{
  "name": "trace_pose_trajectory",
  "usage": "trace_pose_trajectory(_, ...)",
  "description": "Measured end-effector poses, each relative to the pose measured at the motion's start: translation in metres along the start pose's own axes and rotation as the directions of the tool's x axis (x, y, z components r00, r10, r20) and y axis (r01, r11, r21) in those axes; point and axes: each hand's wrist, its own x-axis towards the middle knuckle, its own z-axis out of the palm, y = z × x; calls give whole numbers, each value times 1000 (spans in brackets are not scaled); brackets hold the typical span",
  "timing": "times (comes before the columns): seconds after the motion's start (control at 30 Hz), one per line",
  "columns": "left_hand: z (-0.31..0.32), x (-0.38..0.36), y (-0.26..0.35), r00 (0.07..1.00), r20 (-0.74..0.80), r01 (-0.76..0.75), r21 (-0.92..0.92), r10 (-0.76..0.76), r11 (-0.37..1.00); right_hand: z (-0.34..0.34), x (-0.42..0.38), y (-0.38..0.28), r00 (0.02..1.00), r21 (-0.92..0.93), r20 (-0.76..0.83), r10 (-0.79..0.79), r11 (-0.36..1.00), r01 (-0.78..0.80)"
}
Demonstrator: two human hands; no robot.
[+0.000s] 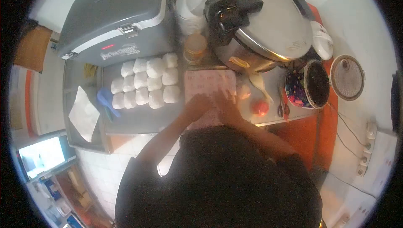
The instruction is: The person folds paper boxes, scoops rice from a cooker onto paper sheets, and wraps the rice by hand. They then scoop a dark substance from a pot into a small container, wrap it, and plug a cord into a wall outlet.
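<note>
A pale pink sheet with printed lettering lies on the counter in front of me. Both of my hands are over its lower half. My left hand is curled, its fingers drawn in near the sheet's middle, and what they pinch is hidden. Beside it, my right hand rests on the sheet with fingers stretched forward and apart. Several white rounded bundles stand in rows to the left. A small red object and a white spoon-like utensil lie right of my right hand.
A grey cooler box and a big lidded steel pot stand at the back. Between them are stacked white bowls and a jar. Scissors, a patterned pot and a round lid are rightward.
</note>
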Motion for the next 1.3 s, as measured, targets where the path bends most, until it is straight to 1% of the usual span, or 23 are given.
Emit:
trace_pose_trajectory(0.03,0,4,1,993,91,64,46,-68,997,6,2,3,996,-26,-21,-92,995,91)
trace_pose_trajectory(0.1,1,12,-1,943,253,181,160,-218,970,24,0,10,992,-146,-9,-125,982,122)
trace_pose_trajectory(0.13,-2,11,-6,964,35,255,172,-264,951,32,-1,14,989,-206,0,-145,968,141)
trace_pose_trajectory(0.17,-7,6,-15,936,-186,331,167,-300,929,37,-2,19,990,-225,-19,-142,965,134)
trace_pose_trajectory(0.2,-11,-2,-25,859,-396,405,142,-323,903,39,-6,22,989,-242,-34,-142,961,129)
trace_pose_trajectory(0.3,16,-28,-67,867,-136,449,-207,-480,869,41,-14,26,990,-178,-43,-131,976,122)
trace_pose_trajectory(0.4,11,-25,-63,743,159,656,-366,-650,660,40,-17,31,981,-115,-110,-158,983,146)
trace_pose_trajectory(0.5,51,-37,-69,767,-72,505,-545,-637,669,43,-16,31,980,-95,-86,-178,981,170)
trace_pose_trajectory(0.6,88,-61,-55,768,-343,497,-215,-542,841,45,-17,34,977,-138,-89,-194,974,181)
trace_pose_trajectory(0.67,89,-78,-20,730,100,667,-320,-676,673,45,-19,35,974,-131,-99,-204,973,190)
trace_pose_trajectory(0.77,24,-71,29,777,330,593,-669,-536,448,32,-23,28,979,-97,-81,-189,979,181)
trace_pose_trajectory(0.83,10,-61,34,848,319,478,-805,-423,351,24,-25,20,978,-103,-104,-180,980,169)
trace_pose_trajectory(0.9,17,-53,32,836,305,385,-919,-456,90,27,-24,19,961,-3,-209,-181,983,184)
trace_pose_trajectory(0.93,27,-48,30,780,325,317,-942,-535,-109,30,-22,21,944,72,-282,-174,977,202)
trace_pose_trajectory(1.0,17,-29,33,681,293,260,-953,-671,-152,48,-15,28,921,-114,-331,-205,978,176)
trace_pose_trajectory(1.03,7,-19,36,649,214,306,-952,-730,-7,56,-12,34,909,-207,-354,-222,966,155)
trace_pose_trajectory(1.07,-9,-8,40,619,126,355,-926,-775,132,53,-8,35,925,-137,-326,-198,977,161)
trace_pose_trajectory(1.1,-20,1,38,736,-71,422,-730,-673,538,47,-2,35,940,-63,-293,-176,984,165)
trace_pose_trajectory(1.13,-31,10,35,852,-191,391,-387,-487,835,40,4,34,953,13,-258,-156,986,165)
trace_pose_trajectory(1.17,-36,15,31,944,-208,269,33,-256,963,21,9,28,984,61,-144,-104,992,114)
trace_pose_trajectory(1.23,-1,18,8,982,-73,182,123,-174,976,-22,19,18,996,132,91,-13,991,1)
trace_pose_trajectory(1.27,10,21,-2,991,-7,131,167,-132,977,-23,23,24,997,151,1,-81,985,80)
trace_pose_trajectory(1.3,8,23,-7,990,0,142,64,-143,988,-20,25,36,986,162,-90,-144,974,157)
